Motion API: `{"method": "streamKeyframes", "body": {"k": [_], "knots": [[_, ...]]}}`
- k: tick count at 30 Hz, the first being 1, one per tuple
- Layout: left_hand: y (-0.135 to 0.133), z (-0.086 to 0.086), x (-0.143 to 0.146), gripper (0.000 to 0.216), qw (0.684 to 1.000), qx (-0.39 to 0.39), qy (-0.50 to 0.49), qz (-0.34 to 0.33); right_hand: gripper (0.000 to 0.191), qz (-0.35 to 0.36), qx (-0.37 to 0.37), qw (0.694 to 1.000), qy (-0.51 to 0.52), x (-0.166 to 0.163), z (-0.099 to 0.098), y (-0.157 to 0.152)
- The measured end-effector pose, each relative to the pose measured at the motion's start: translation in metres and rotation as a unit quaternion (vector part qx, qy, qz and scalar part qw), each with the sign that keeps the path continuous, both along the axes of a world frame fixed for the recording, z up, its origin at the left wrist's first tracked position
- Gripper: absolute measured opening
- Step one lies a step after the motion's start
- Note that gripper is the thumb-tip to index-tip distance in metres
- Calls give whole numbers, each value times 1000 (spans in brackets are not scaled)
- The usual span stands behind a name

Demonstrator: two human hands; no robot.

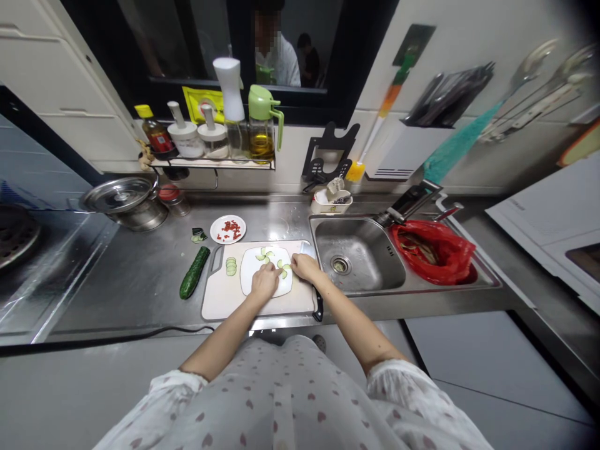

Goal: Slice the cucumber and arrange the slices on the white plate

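Grip state: your left hand (264, 282) rests on the white plate (250, 278) with the fingers curled down toward the cucumber slices (284, 269). Whether they pinch a slice cannot be told at this size. Your right hand (304, 267) lies at the plate's right rim, fingertips turned in toward the same slices; its hold is likewise not resolvable.

Location: the plate sits on the cutting board (225, 303). More slices lie near the plate's far edge, and a small stack (230, 267) stands on the board just left of the plate. The uncut cucumber piece (194, 272) lies on the steel counter, left of the board.

Hazards, as judged from this layout:

1. The knife (319, 306) lies along the board's right edge, close under your right forearm, handle near the counter's front edge. A careless sweep of the wrist could knock it off or bring skin against the blade.
2. The plate rests loose on the board. Pressure on its rim could tip or slide it and scatter the slices.
3. The sink (359, 256) stands just right of the board. A slice pushed past the right rim could drop into it
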State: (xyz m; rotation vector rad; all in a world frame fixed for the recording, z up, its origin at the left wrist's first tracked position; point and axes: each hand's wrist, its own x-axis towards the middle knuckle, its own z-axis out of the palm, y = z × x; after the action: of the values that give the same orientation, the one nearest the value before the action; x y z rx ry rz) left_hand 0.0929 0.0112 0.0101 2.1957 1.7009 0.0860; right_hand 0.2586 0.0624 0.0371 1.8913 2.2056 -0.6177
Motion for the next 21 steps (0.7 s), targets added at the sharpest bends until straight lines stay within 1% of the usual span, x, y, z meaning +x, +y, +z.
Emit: {"method": "streamKeyframes", "body": {"k": [11,21], "knots": [[1,-3,0,40,1000,1,7,-9,16,-8,-10,1000,19,2,-5,2],[2,-3,1,39,1000,4,14,-23,14,-5,-12,1000,24,2,-4,4]]}}
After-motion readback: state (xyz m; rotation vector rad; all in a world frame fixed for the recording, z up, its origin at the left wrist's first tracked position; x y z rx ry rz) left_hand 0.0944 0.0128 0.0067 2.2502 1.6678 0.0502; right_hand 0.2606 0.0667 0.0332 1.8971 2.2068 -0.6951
